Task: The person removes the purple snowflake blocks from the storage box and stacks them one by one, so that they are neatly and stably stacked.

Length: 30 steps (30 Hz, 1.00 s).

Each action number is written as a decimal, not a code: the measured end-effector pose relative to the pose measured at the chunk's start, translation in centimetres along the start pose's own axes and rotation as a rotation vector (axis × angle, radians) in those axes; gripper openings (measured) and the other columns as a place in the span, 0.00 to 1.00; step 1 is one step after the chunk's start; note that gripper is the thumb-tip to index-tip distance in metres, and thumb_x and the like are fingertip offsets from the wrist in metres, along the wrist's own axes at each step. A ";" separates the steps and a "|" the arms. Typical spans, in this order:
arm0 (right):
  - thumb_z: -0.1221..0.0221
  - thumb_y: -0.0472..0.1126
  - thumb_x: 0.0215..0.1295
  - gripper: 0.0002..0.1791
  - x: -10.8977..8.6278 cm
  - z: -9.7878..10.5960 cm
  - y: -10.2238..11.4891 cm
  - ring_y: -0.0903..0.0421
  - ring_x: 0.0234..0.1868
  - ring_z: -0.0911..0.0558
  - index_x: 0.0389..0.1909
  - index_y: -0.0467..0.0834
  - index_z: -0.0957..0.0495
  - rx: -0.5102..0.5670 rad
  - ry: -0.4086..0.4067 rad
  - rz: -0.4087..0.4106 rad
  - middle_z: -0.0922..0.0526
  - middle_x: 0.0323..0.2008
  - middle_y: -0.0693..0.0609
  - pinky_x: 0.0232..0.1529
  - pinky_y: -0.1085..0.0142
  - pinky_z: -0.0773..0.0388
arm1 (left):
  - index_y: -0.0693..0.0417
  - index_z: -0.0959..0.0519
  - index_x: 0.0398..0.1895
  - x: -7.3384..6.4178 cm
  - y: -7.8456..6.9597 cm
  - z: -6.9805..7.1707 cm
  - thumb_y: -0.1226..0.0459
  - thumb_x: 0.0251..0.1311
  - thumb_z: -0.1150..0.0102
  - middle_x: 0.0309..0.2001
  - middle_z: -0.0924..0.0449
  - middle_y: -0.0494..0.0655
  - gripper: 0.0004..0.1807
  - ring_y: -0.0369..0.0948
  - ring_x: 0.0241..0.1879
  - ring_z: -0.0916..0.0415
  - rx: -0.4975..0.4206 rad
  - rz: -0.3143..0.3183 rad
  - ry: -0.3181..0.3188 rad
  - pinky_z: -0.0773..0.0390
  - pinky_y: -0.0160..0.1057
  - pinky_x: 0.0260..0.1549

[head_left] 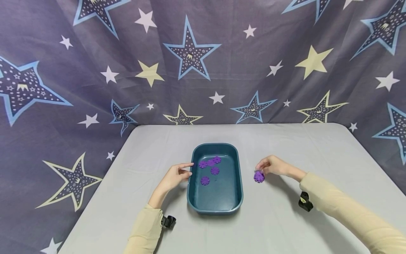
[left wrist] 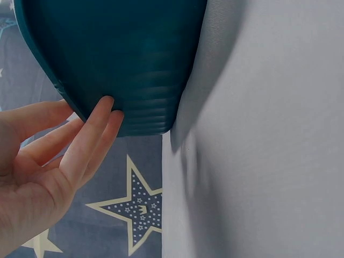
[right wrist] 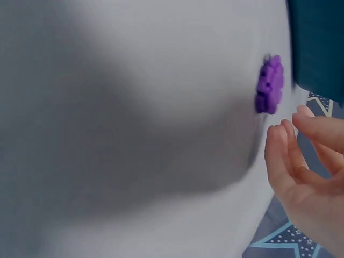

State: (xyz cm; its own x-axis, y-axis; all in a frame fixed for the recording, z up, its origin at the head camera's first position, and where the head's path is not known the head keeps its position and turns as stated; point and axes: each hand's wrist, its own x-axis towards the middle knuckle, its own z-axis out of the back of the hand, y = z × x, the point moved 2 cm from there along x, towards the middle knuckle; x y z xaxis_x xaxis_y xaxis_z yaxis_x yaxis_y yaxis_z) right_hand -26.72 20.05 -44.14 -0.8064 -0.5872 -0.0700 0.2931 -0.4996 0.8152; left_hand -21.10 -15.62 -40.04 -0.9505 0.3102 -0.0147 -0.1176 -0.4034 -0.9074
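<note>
Five purple pieces in tray; purple cluster right of it. Right hand: fingers apart, near cluster; off-centre pinch could scatter it. Left hand: straightish fingers touching tray; shove could skid it.

And here's the right hand, in at the right edge, fingers bent and fingertips gathered close to the thumb. Just past those tips sits a purple piece, notched and bumpy along its edges, a sliver of gap showing between them! Up in the top right corner, the dark teal bin, cut off by the frame. A broad, soft shadow sprawls over the pale surface, and down at lower right, dark cloth carries a blue-edged star.
</note>
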 end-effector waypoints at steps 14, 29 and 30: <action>0.46 0.25 0.52 0.12 0.2 1.3 3.4 0.47 0.36 0.22 0.38 0.27 0.24 -0.102 -0.025 0.058 0.21 0.36 0.34 0.36 0.70 0.24 | 0.77 0.35 0.53 0.0 0.0 0.1 0.77 0.55 0.51 0.40 0.26 0.72 0.21 0.55 0.37 0.24 -0.004 -0.006 0.001 0.21 0.42 0.35; 0.46 0.29 0.55 0.11 1.2 1.6 8.1 0.50 0.38 0.22 0.40 0.34 0.22 -0.187 -0.051 0.111 0.20 0.37 0.44 0.38 0.65 0.23 | 0.76 0.34 0.53 0.0 0.1 0.1 0.77 0.55 0.50 0.39 0.25 0.72 0.21 0.53 0.36 0.24 -0.008 0.013 -0.008 0.21 0.43 0.35; 0.46 0.30 0.55 0.11 1.4 1.6 8.4 0.51 0.37 0.22 0.40 0.35 0.22 -0.191 -0.050 0.113 0.20 0.37 0.44 0.38 0.65 0.23 | 0.76 0.34 0.53 0.0 0.1 0.1 0.77 0.55 0.51 0.39 0.26 0.72 0.21 0.53 0.36 0.24 -0.008 0.010 -0.006 0.21 0.43 0.35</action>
State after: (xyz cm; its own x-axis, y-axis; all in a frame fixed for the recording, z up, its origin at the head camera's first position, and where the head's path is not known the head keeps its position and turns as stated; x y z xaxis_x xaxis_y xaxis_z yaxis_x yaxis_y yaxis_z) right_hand -26.17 16.07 -36.50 -0.7862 -0.6162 0.0479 0.4710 -0.5471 0.6920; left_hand -21.13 -15.69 -40.07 -0.9534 0.3008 -0.0213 -0.1058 -0.3998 -0.9105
